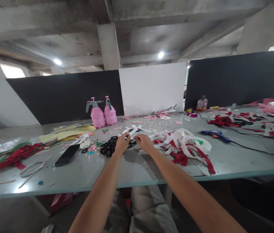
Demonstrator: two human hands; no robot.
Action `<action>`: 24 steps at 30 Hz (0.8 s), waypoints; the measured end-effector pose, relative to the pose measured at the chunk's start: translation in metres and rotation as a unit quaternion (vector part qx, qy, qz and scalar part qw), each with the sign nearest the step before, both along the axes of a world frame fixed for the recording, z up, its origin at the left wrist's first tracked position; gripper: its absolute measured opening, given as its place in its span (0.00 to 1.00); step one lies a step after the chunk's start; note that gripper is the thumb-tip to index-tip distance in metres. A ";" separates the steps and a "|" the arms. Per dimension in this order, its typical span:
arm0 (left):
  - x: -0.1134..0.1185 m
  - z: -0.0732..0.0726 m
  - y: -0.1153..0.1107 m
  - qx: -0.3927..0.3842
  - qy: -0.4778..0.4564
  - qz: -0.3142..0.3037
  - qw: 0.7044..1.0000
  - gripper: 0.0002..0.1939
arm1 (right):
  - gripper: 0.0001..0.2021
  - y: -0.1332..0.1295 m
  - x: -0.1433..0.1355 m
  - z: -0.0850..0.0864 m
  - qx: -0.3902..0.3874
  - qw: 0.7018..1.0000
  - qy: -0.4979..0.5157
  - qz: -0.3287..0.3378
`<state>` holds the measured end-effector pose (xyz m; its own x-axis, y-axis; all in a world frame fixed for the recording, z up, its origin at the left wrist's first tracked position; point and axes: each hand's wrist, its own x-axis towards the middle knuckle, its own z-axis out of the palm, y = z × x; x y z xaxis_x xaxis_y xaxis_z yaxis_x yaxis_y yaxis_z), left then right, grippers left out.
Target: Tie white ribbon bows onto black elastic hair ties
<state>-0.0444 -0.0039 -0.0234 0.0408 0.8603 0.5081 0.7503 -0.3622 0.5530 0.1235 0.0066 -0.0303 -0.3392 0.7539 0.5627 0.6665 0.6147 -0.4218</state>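
Note:
Over the middle of the table, my left hand [122, 144] is closed in a pinch, with a small whitish spot at its fingertips. My right hand [143, 142] is also pinched, a short gap away from the left. What the fingers hold is too small to make out. A pile of black bands [108, 147] lies against the left hand, and some black strands show between the hands. Just beyond them are white ribbon pieces [135, 128]. Beside my right hand is a tangled heap of white ribbons [182, 139] with red ribbon [180, 159] among it.
Left are a phone [67, 155], red ribbons [18, 157] and yellow sheets [69, 132]. Two pink spray bottles [97, 116] stand at the back. A blue glue gun [216, 134] with a trailing cord lies right, before more red ribbons [224, 119]. Upright panels [153, 90] border the table.

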 end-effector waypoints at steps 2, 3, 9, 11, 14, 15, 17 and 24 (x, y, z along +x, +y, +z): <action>0.005 0.000 0.000 0.005 -0.017 -0.035 0.999 0.17 | 0.14 -0.001 0.000 0.000 -0.008 1.000 0.003 0.003; 0.008 0.000 0.000 0.000 -0.023 -0.045 0.999 0.18 | 0.14 -0.001 0.000 0.000 -0.012 1.000 0.005 0.007; 0.008 -0.001 0.001 -0.008 -0.066 -0.039 0.997 0.16 | 0.12 0.002 -0.002 -0.004 -0.021 0.999 0.041 0.027; 0.006 -0.001 0.001 -0.007 -0.067 -0.036 0.997 0.16 | 0.12 0.005 -0.002 -0.006 -0.029 0.998 0.049 0.024; 0.006 -0.002 0.001 -0.015 -0.062 -0.027 0.998 0.16 | 0.12 0.007 -0.001 -0.007 -0.034 0.997 0.064 0.029; 0.007 -0.002 0.001 -0.017 -0.062 -0.024 0.998 0.17 | 0.12 0.008 -0.001 -0.007 -0.032 0.997 0.069 0.031; 0.007 -0.003 0.001 -0.019 -0.062 -0.021 0.998 0.17 | 0.12 0.008 -0.001 -0.008 -0.027 0.996 0.078 0.032; 0.005 -0.004 0.003 -0.008 -0.057 -0.034 0.998 0.14 | 0.13 0.010 -0.002 -0.010 -0.040 0.995 0.079 0.051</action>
<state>-0.0395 -0.0012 -0.0275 0.0420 0.8656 0.4990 0.6563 -0.4005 0.6395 0.1211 0.0164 -0.0401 -0.3286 0.7645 0.5547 0.5246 0.6361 -0.5659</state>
